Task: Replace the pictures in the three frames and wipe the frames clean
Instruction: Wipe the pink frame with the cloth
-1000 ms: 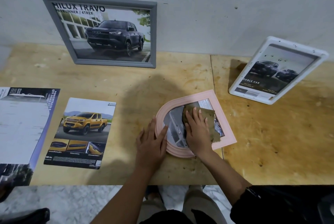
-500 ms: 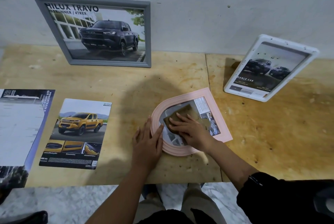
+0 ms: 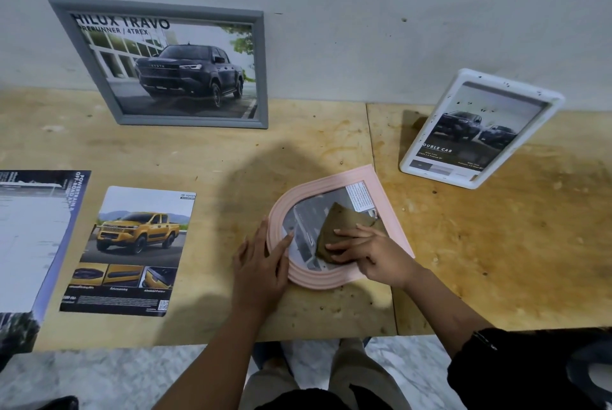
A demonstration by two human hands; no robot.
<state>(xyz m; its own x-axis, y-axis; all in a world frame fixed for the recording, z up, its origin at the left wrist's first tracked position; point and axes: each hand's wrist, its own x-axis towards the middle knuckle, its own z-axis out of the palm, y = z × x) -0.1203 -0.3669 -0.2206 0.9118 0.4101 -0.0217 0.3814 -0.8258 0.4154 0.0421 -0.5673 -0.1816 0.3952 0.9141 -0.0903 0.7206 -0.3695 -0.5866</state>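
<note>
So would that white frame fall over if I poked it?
The white frame stands tilted back on its narrow bottom edge near the wall, so a poke might tip it. It looks stiff, so it should keep its shape. The rough wooden table may stop it sliding.

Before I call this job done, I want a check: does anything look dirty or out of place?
Yes: the white frame at the right rear has dark specks on its rim and glass, so it looks unwiped.
</note>
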